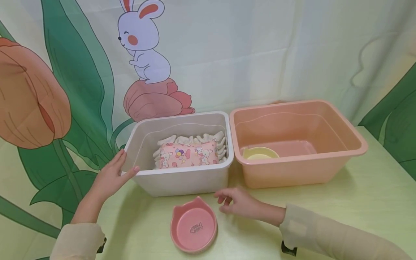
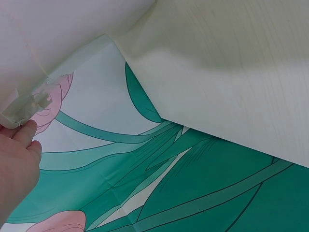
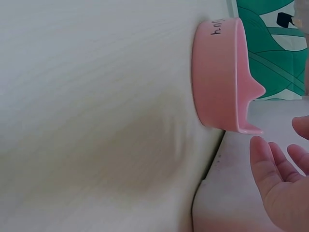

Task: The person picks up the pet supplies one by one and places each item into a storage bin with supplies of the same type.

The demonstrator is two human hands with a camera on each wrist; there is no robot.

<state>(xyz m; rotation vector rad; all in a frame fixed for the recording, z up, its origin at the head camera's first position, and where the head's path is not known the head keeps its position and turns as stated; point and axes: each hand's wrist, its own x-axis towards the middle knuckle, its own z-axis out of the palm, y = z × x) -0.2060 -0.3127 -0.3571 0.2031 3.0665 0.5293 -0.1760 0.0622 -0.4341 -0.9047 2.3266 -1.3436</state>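
My left hand (image 1: 112, 177) rests at the front left corner of a white plastic bin (image 1: 185, 182), its thumb and fingers spread along the rim. In the left wrist view, the fingertips (image 2: 30, 126) touch the bin's lip. Inside the bin lies a pink printed bundle (image 1: 188, 155) with ruffled white edging. On the table before the bin sits a pink cat-eared bowl (image 1: 195, 229) with a fishbone mark. My right hand (image 1: 238, 203) hovers beside the bowl's right ear, fingers loosely bent and holding nothing. The right wrist view shows dark lettering on the bowl's side (image 3: 217, 72).
To the right stands a peach plastic bin (image 1: 292, 171), next to the white one. A pale yellow bowl (image 1: 261, 153) lies inside it at the front left. Behind both bins hangs a printed curtain (image 1: 243, 54). The light green table (image 1: 364, 202) extends right.
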